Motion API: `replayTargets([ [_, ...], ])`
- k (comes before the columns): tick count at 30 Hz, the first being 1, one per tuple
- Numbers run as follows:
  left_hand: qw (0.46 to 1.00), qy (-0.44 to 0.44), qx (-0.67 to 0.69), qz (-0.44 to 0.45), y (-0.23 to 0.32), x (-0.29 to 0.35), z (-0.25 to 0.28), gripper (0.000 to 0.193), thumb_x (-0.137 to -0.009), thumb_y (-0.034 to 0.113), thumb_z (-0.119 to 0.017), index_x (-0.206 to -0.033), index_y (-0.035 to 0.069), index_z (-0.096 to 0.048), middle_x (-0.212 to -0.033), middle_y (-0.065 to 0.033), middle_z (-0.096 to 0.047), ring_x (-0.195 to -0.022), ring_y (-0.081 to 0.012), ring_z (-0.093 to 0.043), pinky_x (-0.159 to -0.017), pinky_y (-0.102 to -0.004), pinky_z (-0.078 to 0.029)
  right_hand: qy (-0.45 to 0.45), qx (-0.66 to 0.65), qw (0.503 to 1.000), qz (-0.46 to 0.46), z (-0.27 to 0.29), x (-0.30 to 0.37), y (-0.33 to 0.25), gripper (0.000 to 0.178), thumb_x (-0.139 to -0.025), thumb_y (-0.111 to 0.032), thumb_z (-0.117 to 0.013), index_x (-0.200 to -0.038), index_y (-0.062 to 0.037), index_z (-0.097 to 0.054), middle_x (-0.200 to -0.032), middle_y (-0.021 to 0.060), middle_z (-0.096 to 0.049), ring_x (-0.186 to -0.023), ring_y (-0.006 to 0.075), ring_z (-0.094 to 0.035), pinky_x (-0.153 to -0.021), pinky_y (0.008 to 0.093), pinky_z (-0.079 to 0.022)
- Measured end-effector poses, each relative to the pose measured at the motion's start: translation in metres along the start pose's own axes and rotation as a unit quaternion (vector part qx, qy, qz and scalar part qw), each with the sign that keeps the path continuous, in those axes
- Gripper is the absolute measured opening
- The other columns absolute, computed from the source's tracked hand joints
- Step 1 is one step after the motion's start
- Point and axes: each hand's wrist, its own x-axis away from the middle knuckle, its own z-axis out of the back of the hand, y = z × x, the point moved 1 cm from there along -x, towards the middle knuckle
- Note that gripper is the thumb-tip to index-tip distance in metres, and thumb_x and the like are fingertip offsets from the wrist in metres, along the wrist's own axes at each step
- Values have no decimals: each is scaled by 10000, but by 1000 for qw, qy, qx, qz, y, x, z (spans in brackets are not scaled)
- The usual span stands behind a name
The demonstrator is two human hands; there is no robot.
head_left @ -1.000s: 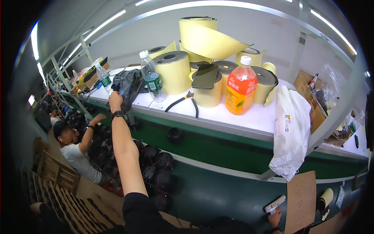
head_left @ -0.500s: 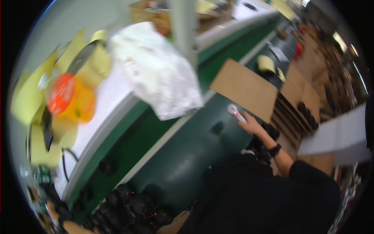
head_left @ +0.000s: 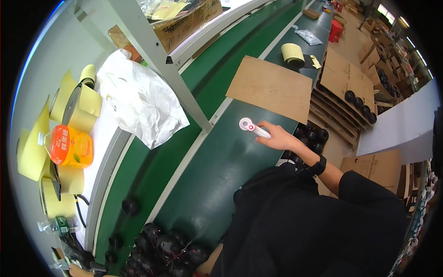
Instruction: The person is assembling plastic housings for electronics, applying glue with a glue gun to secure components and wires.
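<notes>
My right hand (head_left: 275,136), with a black band at the wrist, is closed round the handle of a small white handheld device (head_left: 249,124). The device has a round ring-shaped head and a red spot near its neck. It is held above the dark green belt (head_left: 219,157), beside a flat brown cardboard sheet (head_left: 272,87). My left hand is out of view. Near the bottom of the view lies a heap of black round parts (head_left: 170,244) with thin red wires.
Left of the belt, a white plastic bag (head_left: 143,97) hangs over the table edge near a metal post (head_left: 161,60). Yellow rolls (head_left: 83,108) and an orange bottle (head_left: 71,145) stand farther left. Stacked cardboard (head_left: 341,92) lies right. Another person's hand (head_left: 79,271) shows at lower left.
The view has shifted and become sharper. My right hand and the white device appear farther left and slightly higher in the picture, with the grip kept. The hand at lower left has moved lower.
</notes>
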Motion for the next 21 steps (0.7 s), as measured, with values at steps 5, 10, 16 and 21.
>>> replayTargets([
  [5, 949, 118, 290, -47, 38, 199, 95, 318, -958, 234, -548, -797, 10, -706, -737, -188, -646, -685, -398, -632, -645, -462, -529, -45, -7, 993, -109, 28, -4, 12, 596, -857, -400, -682, -1303, -51, -496, -845, 171, -661, -618, 242, -642, -550, 356, -511],
  [10, 723, -388, 570, -55, 75, 394, 232, 255, -1020, 183, -467, -1046, 9, -651, -671, 73, -426, -555, -11, -343, -482, -191, -288, -28, -16, 995, -98, 51, -19, 56, 595, -855, -381, -687, -1317, -59, -494, -809, 141, -648, -548, 204, -607, -470, 317, -477],
  [16, 463, -656, 484, -347, 192, 529, 152, 191, -989, 137, -559, -988, -25, -663, -717, 21, -532, -656, -77, -474, -573, -241, -387, 2, -67, 986, -152, 88, -16, 102, 539, -891, -324, -658, -1311, -29, -496, -698, 61, -562, -463, 131, -505, -416, 287, -399],
  [21, 433, -656, 515, -342, 325, 639, 131, 294, -965, 196, -615, -1191, 10, -637, -824, -32, -628, -745, -110, -559, -679, -283, -471, -18, -68, 984, -163, 106, -18, 128, 523, -896, -309, -661, -1301, -22, -497, -689, 46, -551, -479, 111, -504, -418, 268, -410],
])
